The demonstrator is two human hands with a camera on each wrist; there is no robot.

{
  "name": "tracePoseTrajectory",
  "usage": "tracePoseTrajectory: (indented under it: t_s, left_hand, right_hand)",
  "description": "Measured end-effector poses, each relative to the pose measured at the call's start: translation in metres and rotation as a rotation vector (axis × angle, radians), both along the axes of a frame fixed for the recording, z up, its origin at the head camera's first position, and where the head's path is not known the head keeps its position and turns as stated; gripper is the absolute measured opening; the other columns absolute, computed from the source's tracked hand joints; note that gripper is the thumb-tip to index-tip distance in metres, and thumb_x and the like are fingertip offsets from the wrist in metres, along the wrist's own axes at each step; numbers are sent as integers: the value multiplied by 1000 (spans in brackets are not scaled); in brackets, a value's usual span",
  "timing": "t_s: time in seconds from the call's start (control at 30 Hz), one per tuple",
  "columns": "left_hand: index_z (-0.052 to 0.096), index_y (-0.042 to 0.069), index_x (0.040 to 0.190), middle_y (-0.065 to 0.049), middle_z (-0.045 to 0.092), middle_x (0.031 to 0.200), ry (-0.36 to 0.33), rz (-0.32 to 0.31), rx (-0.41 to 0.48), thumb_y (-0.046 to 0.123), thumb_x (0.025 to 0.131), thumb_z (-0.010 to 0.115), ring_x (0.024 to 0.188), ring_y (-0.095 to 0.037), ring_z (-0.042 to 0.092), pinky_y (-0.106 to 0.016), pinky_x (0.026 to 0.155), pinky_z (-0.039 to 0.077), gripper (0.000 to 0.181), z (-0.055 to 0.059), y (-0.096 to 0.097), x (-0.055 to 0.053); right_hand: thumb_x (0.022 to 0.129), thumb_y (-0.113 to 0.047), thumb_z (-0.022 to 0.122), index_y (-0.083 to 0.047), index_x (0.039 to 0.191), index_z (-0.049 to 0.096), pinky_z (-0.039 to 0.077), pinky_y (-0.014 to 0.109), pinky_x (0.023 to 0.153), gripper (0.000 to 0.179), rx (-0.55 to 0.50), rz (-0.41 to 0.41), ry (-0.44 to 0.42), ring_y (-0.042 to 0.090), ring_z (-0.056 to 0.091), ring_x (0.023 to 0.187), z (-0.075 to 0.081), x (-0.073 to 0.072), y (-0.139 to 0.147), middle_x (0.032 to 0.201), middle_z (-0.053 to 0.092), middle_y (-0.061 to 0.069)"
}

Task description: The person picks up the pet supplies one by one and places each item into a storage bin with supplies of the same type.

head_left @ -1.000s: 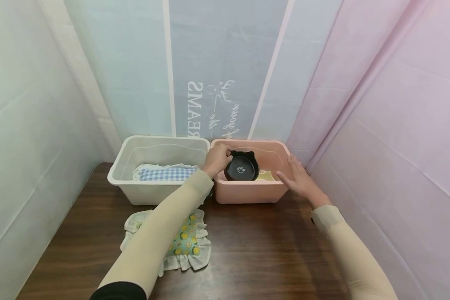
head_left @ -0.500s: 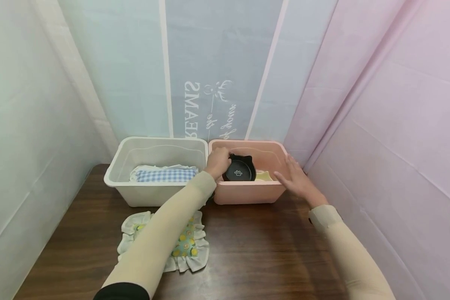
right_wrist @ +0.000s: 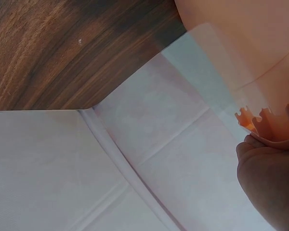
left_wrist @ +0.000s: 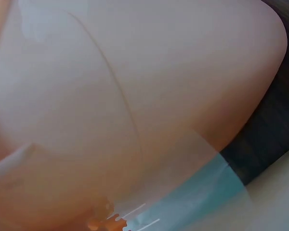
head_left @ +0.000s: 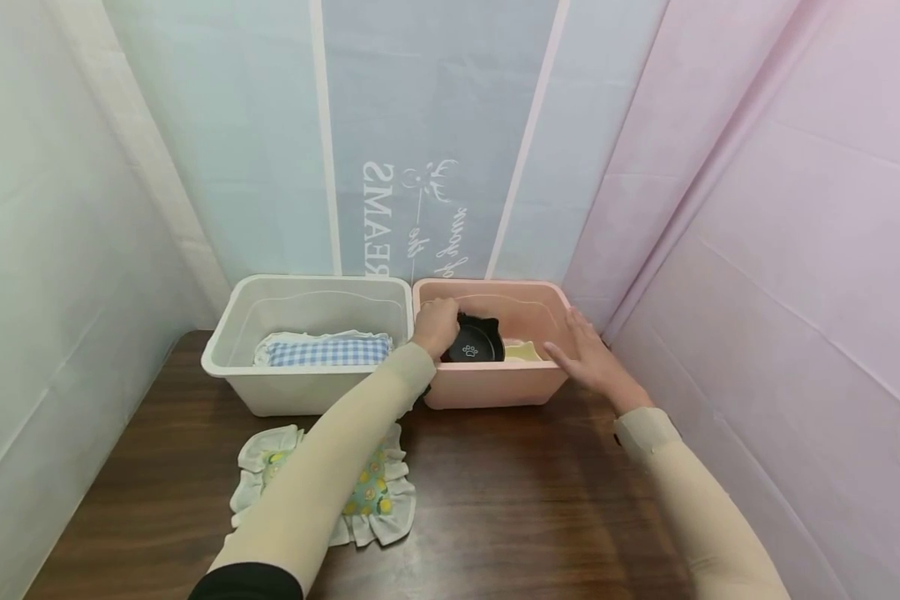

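1. The left arm, in a cream sleeve, reaches diagonally from the lower left across the table (head_left: 510, 500), over a lemon-print piece with a white ruffle (head_left: 371, 496).
2. The left hand (head_left: 437, 327) is inside the left end of a pink bin (head_left: 495, 388), back of the hand uppermost, fingers curled on the edge of a black bowl (head_left: 477, 340).
3. The bowl sits inside that bin, tilted, its paw print facing the viewer. A yellow piece (head_left: 523, 352) lies just beside it.
4. The right arm reaches in from the lower right. The right hand (head_left: 592, 360) rests on the bin's right rim, fingers extended, thumb spread.
5. A white bin (head_left: 292, 395), holding blue-checked cloth (head_left: 330, 350), stands on the left.
6. Only the right wrist view shows small toothed ribs (right_wrist: 264, 126) beneath the pink rim.
7. A pale, blurred surface with a thin curved line fills most of the left wrist view; the left fingers' grip shows only from the head.
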State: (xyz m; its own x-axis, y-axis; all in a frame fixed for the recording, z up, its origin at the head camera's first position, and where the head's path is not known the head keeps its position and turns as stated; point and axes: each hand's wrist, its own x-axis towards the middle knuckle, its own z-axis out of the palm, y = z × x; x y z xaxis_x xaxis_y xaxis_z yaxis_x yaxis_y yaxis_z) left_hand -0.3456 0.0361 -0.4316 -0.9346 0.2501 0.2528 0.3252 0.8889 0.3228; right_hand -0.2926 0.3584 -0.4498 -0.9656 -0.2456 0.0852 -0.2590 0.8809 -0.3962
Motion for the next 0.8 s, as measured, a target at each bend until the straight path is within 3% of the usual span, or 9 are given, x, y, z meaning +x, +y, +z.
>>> tracePoseTrajectory:
  t_s: [0.27, 0.47, 0.8]
  left_hand:
    - [79, 2, 99, -16, 79, 99, -2, -4, 3, 3, 108, 57, 89, -32, 77, -46, 83, 63, 24, 1, 5, 2]
    - [78, 3, 100, -15, 80, 102, -46, -9, -13, 2, 109, 55, 89, -32, 78, -46, 78, 65, 25, -4, 9, 3]
    - [79, 1, 108, -16, 80, 106, -109, 5, -54, 2, 109, 57, 94, -34, 79, -47, 80, 66, 22, -10, 14, -6]
  right_hand:
    - [108, -66, 46, -11, 174, -2, 9, 74, 127, 98, -3, 4, -20, 44, -3, 165, 7, -2, -1, 181, -5, 13]
    - [108, -67, 46, -11, 174, -2, 9, 73, 128, 99, -3, 3, -15, 44, -3, 165, 6, -2, -1, 181, -6, 11]
    - [109, -66, 45, -11, 173, -4, 9, 71, 129, 98, 15, 5, -10, 43, -4, 165, 7, -3, 0, 181, -7, 10]
